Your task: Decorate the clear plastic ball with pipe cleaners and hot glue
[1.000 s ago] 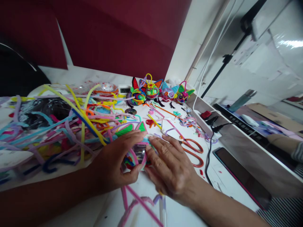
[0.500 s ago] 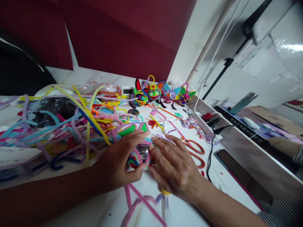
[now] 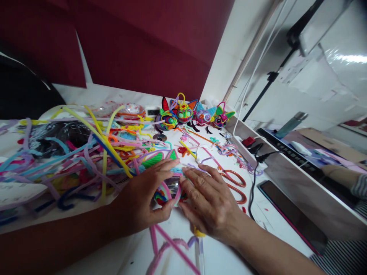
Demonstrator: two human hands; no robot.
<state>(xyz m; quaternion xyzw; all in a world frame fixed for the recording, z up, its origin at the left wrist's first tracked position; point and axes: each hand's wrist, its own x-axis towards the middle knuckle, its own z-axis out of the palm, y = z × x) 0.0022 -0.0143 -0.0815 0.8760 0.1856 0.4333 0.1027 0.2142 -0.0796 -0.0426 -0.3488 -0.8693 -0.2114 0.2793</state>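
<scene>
Between my two hands is a ball ornament (image 3: 173, 185), partly wrapped in coloured pipe cleaners, with a bare shiny patch in its middle. Green ears (image 3: 155, 159) edged in pink stick up at its far side. My left hand (image 3: 153, 191) curves round its left side, thumb at the near edge and fingers over the top. The fingers of my right hand (image 3: 208, 198) lie across its right side, covering that part. Loose pink pipe cleaners (image 3: 174, 244) lie on the table just below. Orange-handled scissors (image 3: 234, 178) rest right of my right hand, their blades hidden.
Loose pipe cleaners (image 3: 86, 152) are heaped at the left. Several finished cat-eared ornaments (image 3: 185, 112) line the back. On the right lie a phone (image 3: 292, 217), a black cable (image 3: 252, 187) and a low partition (image 3: 304, 191); another person's arm (image 3: 338, 172) shows beyond it.
The whole view has shifted slightly. Both hands keep the same hold on the ornament, with no clear movement of the fingers.
</scene>
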